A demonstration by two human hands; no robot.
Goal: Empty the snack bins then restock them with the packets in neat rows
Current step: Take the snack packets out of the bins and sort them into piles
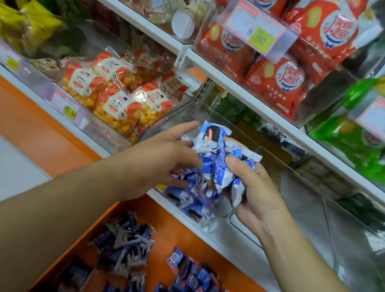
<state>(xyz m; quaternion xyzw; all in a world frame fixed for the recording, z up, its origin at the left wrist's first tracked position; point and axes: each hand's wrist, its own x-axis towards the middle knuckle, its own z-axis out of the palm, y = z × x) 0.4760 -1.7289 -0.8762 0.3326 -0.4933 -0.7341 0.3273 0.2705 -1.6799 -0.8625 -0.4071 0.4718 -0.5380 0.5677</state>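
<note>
My right hand (250, 193) grips a bunch of blue-and-white cookie packets (218, 157) above the front of a clear plastic bin (285, 169) on the lower shelf. My left hand (162, 157) reaches in from the left, fingers spread and touching the side of the bunch. A few more of the same packets (192, 207) lie at the bin's front left corner. Many loose blue packets (130, 241) are scattered on the orange surface (240, 275) below the shelf.
To the left, a clear bin holds bags of yellow candy (118, 98). The shelf above carries red snack bags (275, 76) behind a price tag (259, 27), and green bags (357, 135) at the right. A white shelf rail (240, 79) runs diagonally above the bin.
</note>
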